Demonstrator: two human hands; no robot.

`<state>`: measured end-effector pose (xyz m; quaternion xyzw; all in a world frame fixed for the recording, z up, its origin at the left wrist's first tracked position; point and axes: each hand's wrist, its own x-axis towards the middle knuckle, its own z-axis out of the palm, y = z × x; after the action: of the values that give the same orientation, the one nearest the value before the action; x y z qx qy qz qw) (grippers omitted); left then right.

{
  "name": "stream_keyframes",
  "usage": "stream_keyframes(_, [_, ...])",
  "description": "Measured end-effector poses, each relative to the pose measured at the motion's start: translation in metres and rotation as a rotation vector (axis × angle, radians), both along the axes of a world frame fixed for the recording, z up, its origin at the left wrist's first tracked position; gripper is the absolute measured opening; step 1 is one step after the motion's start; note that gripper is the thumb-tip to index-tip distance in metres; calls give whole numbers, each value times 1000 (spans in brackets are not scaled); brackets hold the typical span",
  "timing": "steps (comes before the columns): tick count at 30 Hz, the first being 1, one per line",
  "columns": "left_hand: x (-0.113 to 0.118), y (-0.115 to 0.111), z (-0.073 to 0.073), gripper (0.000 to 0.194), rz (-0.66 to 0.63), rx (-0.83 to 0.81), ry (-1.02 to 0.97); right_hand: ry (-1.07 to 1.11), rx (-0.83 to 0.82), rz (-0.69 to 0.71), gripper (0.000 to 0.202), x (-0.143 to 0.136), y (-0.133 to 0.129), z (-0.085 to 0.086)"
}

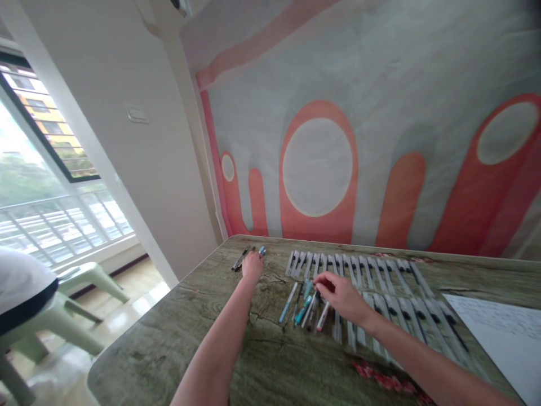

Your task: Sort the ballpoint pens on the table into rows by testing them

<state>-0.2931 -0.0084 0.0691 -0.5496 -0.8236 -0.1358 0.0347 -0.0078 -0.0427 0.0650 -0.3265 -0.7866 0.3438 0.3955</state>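
Observation:
At the far left of the table, my left hand (252,265) is closed over pens, and the light-blue end of a pen (262,250) shows beyond its fingers. Several dark pens (240,259) lie just left of it. My right hand (338,290) has thumb and forefinger pinched together above a loose group of pens; whatever is between the fingertips is too small to make out. In that group are a light-blue pen (288,303), a teal pen (302,310) and a white pen with a pink tip (323,317). Others there are dark or white.
Two rows of clear, dark-marked pen-like sticks fill the back row (350,265) and front row (406,316); my right forearm crosses the front one. A written paper sheet (499,338) lies at the right. Green stools (91,276) stand beyond the wooden table's (177,338) left edge.

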Motion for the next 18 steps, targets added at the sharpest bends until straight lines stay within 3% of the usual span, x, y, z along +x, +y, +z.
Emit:
stream_keyframes(6, [-7, 21, -9, 24, 64, 35, -56, -19, 2, -5, 14, 10, -1, -8])
stream_keyframes(12, [2, 18, -12, 20, 46, 116, -228, -19, -40, -25, 14, 14, -5, -14])
stream_keyframes(15, [21, 9, -8, 23, -48, 196, -354, 19, -68, -47, 15, 15, -6, -18])
stream_keyframes(18, [58, -7, -7, 26, -180, 241, -516, 112, -120, -86, 20, 18, -7, -20])
